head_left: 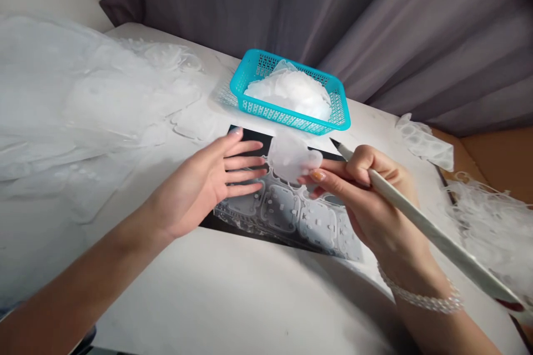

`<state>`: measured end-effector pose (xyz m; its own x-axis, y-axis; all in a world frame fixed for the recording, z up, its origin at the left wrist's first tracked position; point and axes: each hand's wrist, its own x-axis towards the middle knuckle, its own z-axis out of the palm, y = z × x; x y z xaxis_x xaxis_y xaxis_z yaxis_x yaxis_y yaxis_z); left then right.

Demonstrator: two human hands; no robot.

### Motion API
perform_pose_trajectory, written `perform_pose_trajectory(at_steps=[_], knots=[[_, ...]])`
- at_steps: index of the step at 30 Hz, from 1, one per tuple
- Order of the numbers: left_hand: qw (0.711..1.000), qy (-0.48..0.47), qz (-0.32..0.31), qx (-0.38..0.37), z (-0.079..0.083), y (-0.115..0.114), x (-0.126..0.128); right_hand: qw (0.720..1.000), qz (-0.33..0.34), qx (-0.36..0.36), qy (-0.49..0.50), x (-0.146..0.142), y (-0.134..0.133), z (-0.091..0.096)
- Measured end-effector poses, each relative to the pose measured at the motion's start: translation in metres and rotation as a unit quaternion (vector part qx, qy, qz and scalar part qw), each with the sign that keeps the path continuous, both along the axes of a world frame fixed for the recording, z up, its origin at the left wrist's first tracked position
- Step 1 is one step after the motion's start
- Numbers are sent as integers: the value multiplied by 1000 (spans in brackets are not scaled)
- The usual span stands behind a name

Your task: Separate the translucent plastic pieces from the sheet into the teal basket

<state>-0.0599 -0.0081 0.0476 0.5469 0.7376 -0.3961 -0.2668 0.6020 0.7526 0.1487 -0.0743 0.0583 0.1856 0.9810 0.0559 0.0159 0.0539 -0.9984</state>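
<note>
My right hand point(375, 194) pinches a frosted plastic piece point(289, 158) between thumb and fingertips. Lying across the same hand is a long white tool point(433, 233) with a dark pointed tip; its exact kind is unclear. My left hand point(208, 177) is open, its fingers spread, just left of the piece. Below both hands, a sheet of clear moulded plastic parts point(281, 208) with rounded square outlines rests on a black mat point(245, 136). The held piece hides part of the sheet.
Behind the mat stands a turquoise basket point(287, 121) holding a heap of frosted pieces point(297, 91). Large stacks of translucent sheets point(104, 83) cover the table's left side. Plastic scraps point(495, 227) pile up at right, with a smaller cluster point(425, 141) behind. A grey curtain point(250, 0) hangs beyond.
</note>
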Motion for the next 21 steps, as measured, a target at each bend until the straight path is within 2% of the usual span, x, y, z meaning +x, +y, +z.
perform_pose_trajectory(at_steps=[3,8,21], knots=[[998,-24,-35,-43,-2,5,-2,999,26,19,-5,2,1,-3],[997,-23,-70,28,-6,5,-3,997,79,8,3,10,2,-6],[999,-19,-46,13,-3,4,-4,991,100,6,92,13,9,-5]])
